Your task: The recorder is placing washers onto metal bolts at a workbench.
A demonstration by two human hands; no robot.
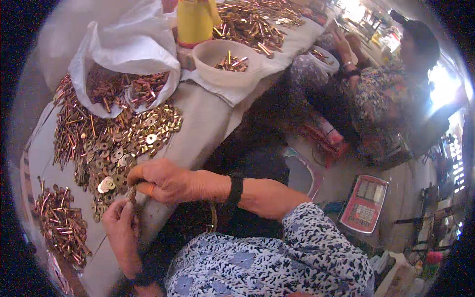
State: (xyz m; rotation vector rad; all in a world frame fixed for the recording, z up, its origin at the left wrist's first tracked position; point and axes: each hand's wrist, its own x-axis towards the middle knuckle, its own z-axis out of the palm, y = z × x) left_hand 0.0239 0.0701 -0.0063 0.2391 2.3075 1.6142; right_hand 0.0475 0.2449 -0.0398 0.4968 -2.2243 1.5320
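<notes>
Cloth-covered worktable [195, 116]: flat washers [106, 184], heaped; copper-toned bolts [64, 222], piled left. Left hand [121, 220]: fingertips pinched on small metal part [131, 194], near washers. Right hand [161, 180]: fingers bent beside it, grip unclear.

Pale-covered table [195, 111] | copper-coloured bolts [64, 225] | washers [118, 153] | brassy sleeves [166, 119] | white sack [133, 42] | white bowl [232, 79]

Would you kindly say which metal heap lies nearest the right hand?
The heap of flat, round, brassy metal washers: the right hand is beside it, while the coppery metal bolts lie farther away.
</notes>
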